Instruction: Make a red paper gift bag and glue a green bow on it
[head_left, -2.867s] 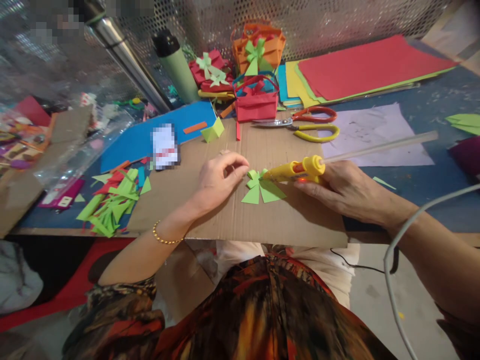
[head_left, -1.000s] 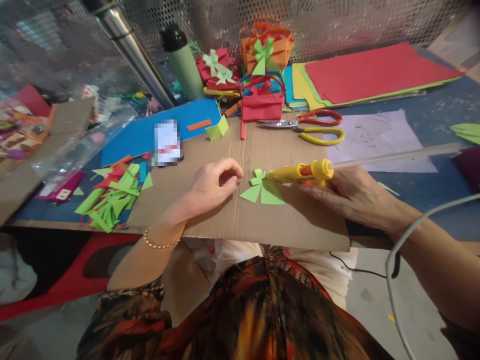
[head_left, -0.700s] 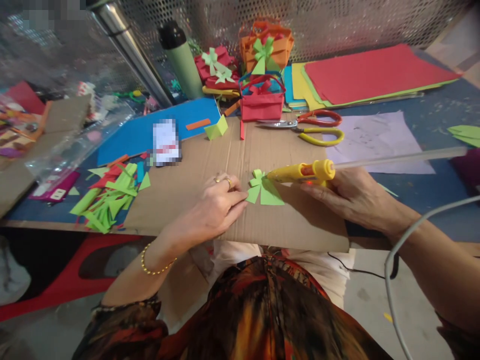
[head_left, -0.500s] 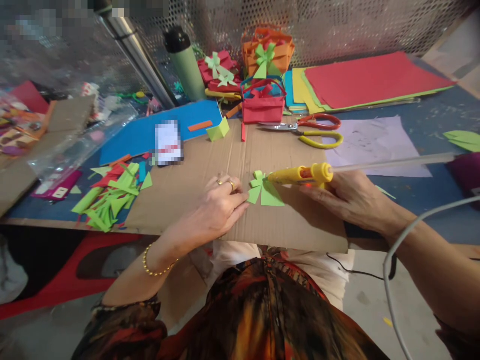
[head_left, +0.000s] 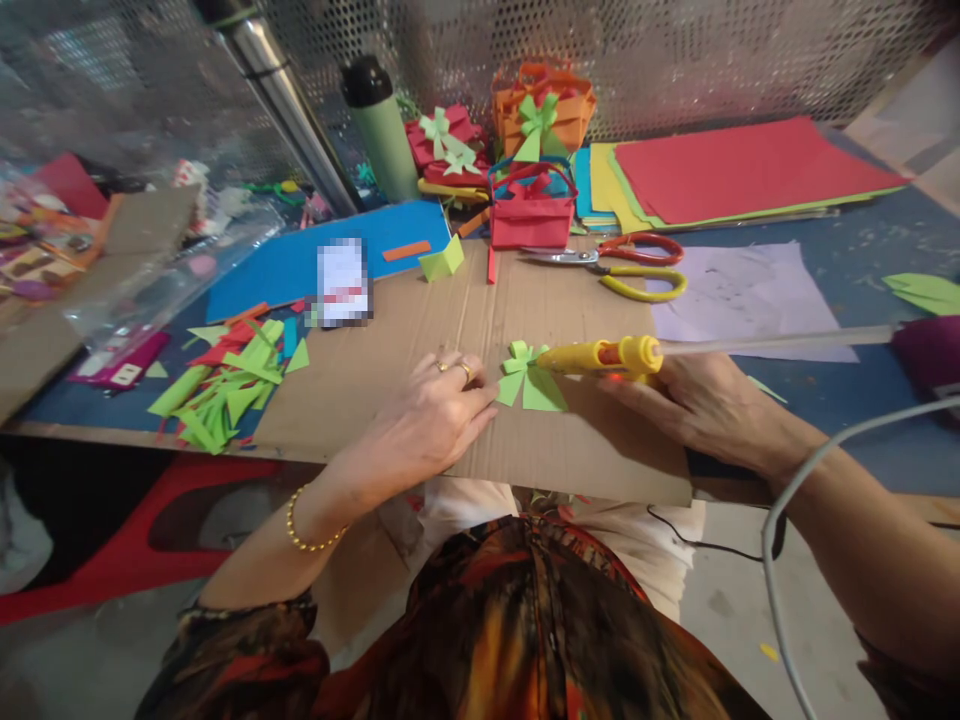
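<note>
A light green paper bow (head_left: 541, 390) lies flat on a sheet of brown cardboard (head_left: 405, 330). My left hand (head_left: 439, 410) rests on the cardboard with its fingers curled, the fingertips gripping the bow's left edge. In my right hand (head_left: 709, 405) is a yellow glue gun (head_left: 600, 356), a small red light glowing on its underside. The nozzle points left and meets the middle of the bow. A long clear glue stick (head_left: 780, 341) sticks out of the gun's back end. Most of the handle is hidden by my right hand.
Scissors (head_left: 637, 266) lie behind the glue gun. Small paper bags (head_left: 531, 220) stand farther back beside a green bottle (head_left: 381, 135). Stacked coloured sheets (head_left: 750, 170) fill the back right. Green paper scraps (head_left: 232, 385) are heaped at left. A grey cord (head_left: 776, 560) crosses my right forearm.
The view has shifted slightly. Both hands, the glue gun and the bow hold nearly the same positions, with the nozzle still at the bow's middle.
</note>
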